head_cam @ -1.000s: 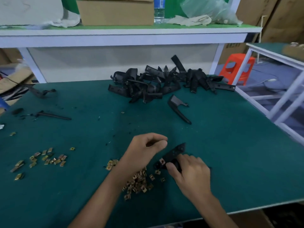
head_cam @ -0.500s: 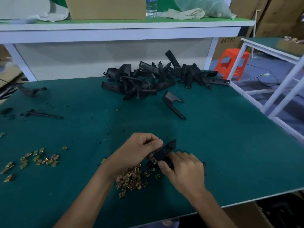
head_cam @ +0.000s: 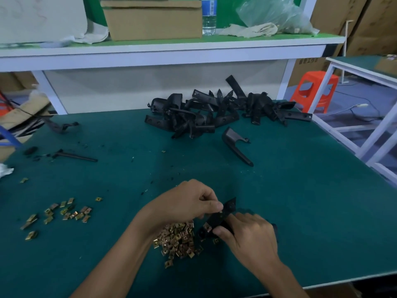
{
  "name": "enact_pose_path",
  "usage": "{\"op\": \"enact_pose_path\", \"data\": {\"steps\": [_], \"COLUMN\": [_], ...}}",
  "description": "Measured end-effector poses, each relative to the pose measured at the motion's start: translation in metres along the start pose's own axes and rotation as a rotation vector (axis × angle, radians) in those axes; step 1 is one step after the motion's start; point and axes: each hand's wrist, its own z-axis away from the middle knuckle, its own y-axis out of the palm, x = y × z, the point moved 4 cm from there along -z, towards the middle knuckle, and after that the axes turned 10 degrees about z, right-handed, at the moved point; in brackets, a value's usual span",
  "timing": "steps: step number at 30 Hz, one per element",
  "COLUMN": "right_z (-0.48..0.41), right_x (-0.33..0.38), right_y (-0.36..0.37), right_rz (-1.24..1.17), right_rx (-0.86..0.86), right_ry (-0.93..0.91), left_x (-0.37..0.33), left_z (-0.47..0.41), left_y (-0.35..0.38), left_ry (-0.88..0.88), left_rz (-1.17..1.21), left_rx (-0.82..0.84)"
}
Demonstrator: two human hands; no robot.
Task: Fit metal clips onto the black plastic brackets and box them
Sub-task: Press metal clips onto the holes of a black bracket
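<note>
Clip-fitting step, near the table's [head_cam: 311, 211] front edge: my right hand [head_cam: 247, 235] grips the bracket [head_cam: 224, 212], my left hand [head_cam: 189, 203] pinches its middle (any clip there is hidden). Next, I'd press squarely home.

The desk [head_cam: 300, 201] has a dark green top with a pale front edge. At its far middle lies a tangled pile of black brackets [head_cam: 214, 112], and a single bracket [head_cam: 235, 145] lies just in front of that pile, apart from it. Near the front edge sits a heap of brass-coloured clips [head_cam: 178, 239]. A looser scatter of clips [head_cam: 66, 214] lies well to the left, with a lone clip [head_cam: 24, 180] farther back. On the left side lie a thin black rod [head_cam: 75, 157] and, behind it, another black part [head_cam: 62, 126]. Black crumbs dot the top around the rod. A white scrap [head_cam: 4, 169] touches the left edge.
</note>
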Motion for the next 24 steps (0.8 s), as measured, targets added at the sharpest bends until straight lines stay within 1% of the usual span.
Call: {"op": "enact_pose_path", "data": {"steps": [3, 8, 11, 15, 19, 22, 24], "right_z": [-0.001, -0.002, -0.003, -0.004, -0.005, -0.003, -0.004], "right_x": [0.001, 0.001, 0.003, 0.003, 0.005, 0.003, 0.003], "right_y": [0.0, 0.001, 0.002, 0.001, 0.001, 0.001, 0.0], "right_rz": [0.009, 0.01, 0.003, -0.016, -0.034, -0.038, -0.037], "right_rx": [-0.011, -0.004, 0.011, 0.034, 0.072, 0.074, 0.067], "right_ry": [-0.017, -0.016, -0.032, -0.043, -0.073, -0.057, -0.035], "left_x": [-0.003, -0.003, 0.0, 0.0, -0.004, -0.009, -0.01], "left_z": [-0.002, -0.001, 0.0, 0.002, -0.003, -0.007, -0.008], "left_y": [-0.003, 0.001, -0.003, -0.005, -0.008, 0.002, 0.007], "left_ry": [-0.009, -0.033, -0.016, -0.019, -0.026, -0.025, -0.034], "left_rz": [-0.078, 0.016, -0.021, 0.021, -0.069, -0.128, -0.134], "left_rx": [0.022, 0.078, 0.089, 0.121, 0.188, 0.247, 0.237]}}
